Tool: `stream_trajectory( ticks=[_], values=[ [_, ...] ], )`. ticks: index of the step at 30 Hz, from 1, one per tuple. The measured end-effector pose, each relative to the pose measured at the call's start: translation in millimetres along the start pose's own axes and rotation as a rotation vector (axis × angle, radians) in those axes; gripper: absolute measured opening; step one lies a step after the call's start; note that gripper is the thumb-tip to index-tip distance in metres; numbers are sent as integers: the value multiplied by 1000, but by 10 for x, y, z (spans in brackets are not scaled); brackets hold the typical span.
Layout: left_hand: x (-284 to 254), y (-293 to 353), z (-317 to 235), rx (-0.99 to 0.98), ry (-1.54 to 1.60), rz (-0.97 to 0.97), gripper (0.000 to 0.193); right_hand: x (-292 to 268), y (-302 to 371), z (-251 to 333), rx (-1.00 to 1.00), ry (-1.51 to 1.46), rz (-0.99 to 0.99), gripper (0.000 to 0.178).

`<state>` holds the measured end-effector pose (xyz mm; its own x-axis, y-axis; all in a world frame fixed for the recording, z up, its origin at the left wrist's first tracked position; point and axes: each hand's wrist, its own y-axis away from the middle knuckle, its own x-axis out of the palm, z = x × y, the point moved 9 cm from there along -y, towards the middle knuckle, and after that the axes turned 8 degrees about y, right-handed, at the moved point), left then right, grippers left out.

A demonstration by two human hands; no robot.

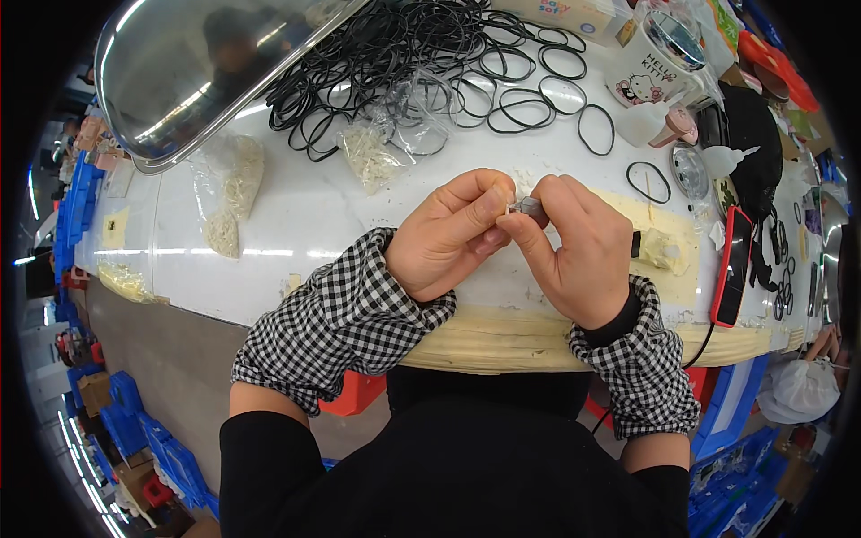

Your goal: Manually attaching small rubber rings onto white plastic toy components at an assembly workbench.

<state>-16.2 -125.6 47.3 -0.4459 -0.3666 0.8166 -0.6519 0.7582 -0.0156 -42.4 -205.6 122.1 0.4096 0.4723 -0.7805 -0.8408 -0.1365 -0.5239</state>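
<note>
My left hand [446, 236] and my right hand [581, 248] meet above the white table [296, 215], fingertips pinched together on a small grey part [525, 207]. Both thumbs and forefingers close on it; the rest of the part is hidden by the fingers. Checked sleeve covers wrap both wrists. A heap of black rubber rings [404, 63] lies on the table beyond the hands, with single rings spread to the right.
A shiny metal tray [188, 72] leans at the back left. Clear bags of small pale parts [229, 184] lie left of the hands. A white mug [655, 58], a red phone [734, 264] and blue crates [143, 430] are around.
</note>
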Motion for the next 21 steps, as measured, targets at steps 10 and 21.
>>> stream_trajectory(
  ticks=[10, 21],
  values=[
    [-289, -39, -187, 66, 70, -201, 18, 131, -24, -218, 108, -123, 328, 29],
    [-670, 31, -351, 194, 221, -427, 18, 485, 159, -158, 45, -65, 348, 15]
  ],
)
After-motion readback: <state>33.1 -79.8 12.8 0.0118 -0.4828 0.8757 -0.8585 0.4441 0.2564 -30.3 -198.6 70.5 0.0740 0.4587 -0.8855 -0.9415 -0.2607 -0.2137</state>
